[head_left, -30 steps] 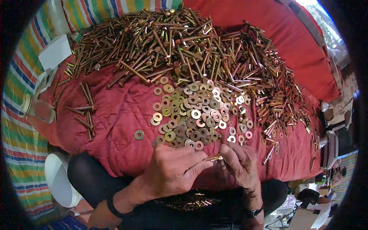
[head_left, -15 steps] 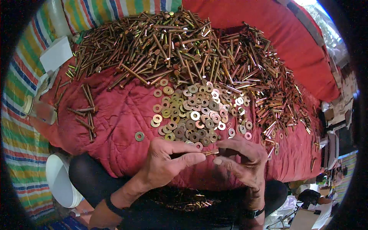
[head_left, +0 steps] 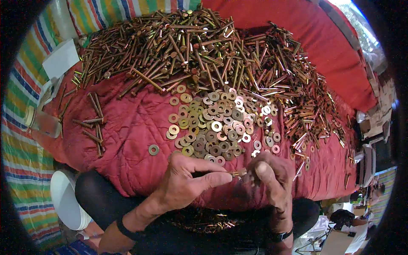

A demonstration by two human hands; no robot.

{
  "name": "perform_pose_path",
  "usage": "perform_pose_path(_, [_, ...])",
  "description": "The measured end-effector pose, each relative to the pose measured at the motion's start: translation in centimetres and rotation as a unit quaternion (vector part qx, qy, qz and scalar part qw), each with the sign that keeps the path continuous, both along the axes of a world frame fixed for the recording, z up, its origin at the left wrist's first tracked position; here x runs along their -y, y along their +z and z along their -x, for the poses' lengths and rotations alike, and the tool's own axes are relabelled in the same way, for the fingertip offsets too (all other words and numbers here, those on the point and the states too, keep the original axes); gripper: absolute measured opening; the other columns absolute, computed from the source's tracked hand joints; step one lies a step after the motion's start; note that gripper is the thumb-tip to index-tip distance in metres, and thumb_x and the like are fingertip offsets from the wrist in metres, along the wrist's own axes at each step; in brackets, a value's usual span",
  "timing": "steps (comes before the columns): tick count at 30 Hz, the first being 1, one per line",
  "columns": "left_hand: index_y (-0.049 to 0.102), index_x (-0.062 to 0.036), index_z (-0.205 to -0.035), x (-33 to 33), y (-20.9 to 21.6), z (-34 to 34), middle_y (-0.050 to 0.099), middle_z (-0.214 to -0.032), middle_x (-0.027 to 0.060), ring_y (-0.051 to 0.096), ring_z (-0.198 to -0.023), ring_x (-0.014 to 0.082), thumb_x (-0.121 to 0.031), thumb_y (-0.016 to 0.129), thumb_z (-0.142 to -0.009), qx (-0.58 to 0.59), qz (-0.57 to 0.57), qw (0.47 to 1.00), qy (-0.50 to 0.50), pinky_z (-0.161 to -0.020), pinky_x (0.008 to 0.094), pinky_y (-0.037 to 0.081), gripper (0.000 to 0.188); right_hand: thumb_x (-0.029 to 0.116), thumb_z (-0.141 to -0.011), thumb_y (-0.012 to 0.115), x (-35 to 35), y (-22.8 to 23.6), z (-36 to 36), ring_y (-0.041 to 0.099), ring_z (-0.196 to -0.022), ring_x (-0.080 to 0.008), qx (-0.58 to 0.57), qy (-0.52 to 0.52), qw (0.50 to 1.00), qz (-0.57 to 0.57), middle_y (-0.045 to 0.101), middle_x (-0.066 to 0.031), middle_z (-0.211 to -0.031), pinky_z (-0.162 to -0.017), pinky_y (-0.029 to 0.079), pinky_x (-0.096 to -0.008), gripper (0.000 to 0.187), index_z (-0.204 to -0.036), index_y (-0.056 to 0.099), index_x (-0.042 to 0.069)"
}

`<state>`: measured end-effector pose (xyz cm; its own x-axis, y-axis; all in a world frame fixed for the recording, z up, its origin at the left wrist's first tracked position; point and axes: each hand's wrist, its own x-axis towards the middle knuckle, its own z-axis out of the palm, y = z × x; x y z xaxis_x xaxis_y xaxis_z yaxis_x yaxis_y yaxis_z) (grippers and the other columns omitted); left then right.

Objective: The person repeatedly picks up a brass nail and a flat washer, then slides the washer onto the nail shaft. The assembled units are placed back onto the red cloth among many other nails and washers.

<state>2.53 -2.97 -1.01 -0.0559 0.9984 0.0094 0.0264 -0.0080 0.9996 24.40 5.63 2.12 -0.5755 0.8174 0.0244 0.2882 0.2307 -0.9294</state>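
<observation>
My left hand (head_left: pixel 180 180) is closed, thumb and forefinger pinching a brassy bolt. The threaded end of the bolt (head_left: pixel 236 173) sticks out to the right, with what looks like a nut at its tip; the rest is hidden in the hand. Right beside that tip is my right hand (head_left: pixel 274 176), thumb raised and fingers curled. Its fingertips are smeared by motion, so whether they touch the nut is unclear. Just beyond both hands lies a heap of flat washers (head_left: pixel 212 127) on a red quilted cloth (head_left: pixel 127 127).
A large pile of long bolts (head_left: pixel 170 51) covers the far side and runs down the right. Several loose bolts (head_left: pixel 95 123) and a single washer (head_left: pixel 153 149) lie to the left. A clear jar (head_left: pixel 46 123) and a white bucket (head_left: pixel 68 199) stand at the left edge.
My right thumb has lifted and the fingers have curled, beside the bolt's end. My left hand keeps its pinch, shifted very slightly right.
</observation>
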Motion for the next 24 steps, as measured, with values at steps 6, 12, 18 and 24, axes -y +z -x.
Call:
perform_pose_path(6, [0.081, 0.002, -0.1, -0.1, 0.1, 0.2, 0.08, -0.086, 0.0084, 0.07, -0.077, 0.0085, -0.012, 0.081, -0.09, 0.014, 0.01, 1.0, -0.013, -0.072, 0.0256, 0.055, 0.017, 0.011, -0.081, 0.084, -0.4, -0.3, 0.6, 0.07, -0.072, -0.019, -0.023, 0.058, 0.984, -0.166, 0.07, -0.0095, -0.079, -0.066, 0.053, -0.028, 0.021, -0.095, 0.074, -0.002])
perform_pose_path(12, [0.081, 0.0014, -0.099, -0.2, 0.2, 0.1, 0.08, -0.087, 0.007, 0.069, -0.079, 0.0079, -0.013, 0.08, -0.091, 0.011, 0.021, 0.999, -0.025, -0.073, 0.0254, 0.055, 0.016, 0.014, -0.084, 0.086, -0.2, -0.8, -0.4, 0.06, -0.065, -0.014, 0.017, 0.055, 0.998, -0.017, 0.071, -0.0042, -0.087, -0.057, 0.047, -0.0296, 0.025, -0.105, 0.075, 0.004])
perform_pose_path(18, [0.081, 0.001, -0.099, -0.1, 0.4, 0.4, 0.079, -0.086, 0.0049, 0.068, -0.08, 0.0067, -0.013, 0.079, -0.091, 0.045, 0.063, 0.997, -0.028, -0.074, 0.0246, 0.054, 0.016, 0.011, -0.077, 0.09, -0.6, -0.3, 0.4, 0.069, -0.078, -0.0149, -0.017, 0.064, 0.983, -0.169, 0.073, -0.0071, -0.084, -0.068, 0.053, -0.0295, 0.031, -0.101, 0.074, -0.002])
perform_pose_path(24, [0.081, 0.0007, -0.1, -0.1, 0.3, 0.3, 0.078, -0.083, 0.003, 0.067, -0.077, 0.0059, -0.012, 0.078, -0.092, 0.074, 0.071, 0.994, -0.034, -0.069, 0.025, 0.053, 0.015, 0.01, -0.08, 0.088, 0.6, 0.0, 1.1, 0.07, -0.078, -0.0189, -0.002, 0.0, 0.999, -0.052, 0.072, -0.0062, -0.083, -0.068, 0.053, -0.0291, 0.024, -0.097, 0.075, 0.0])
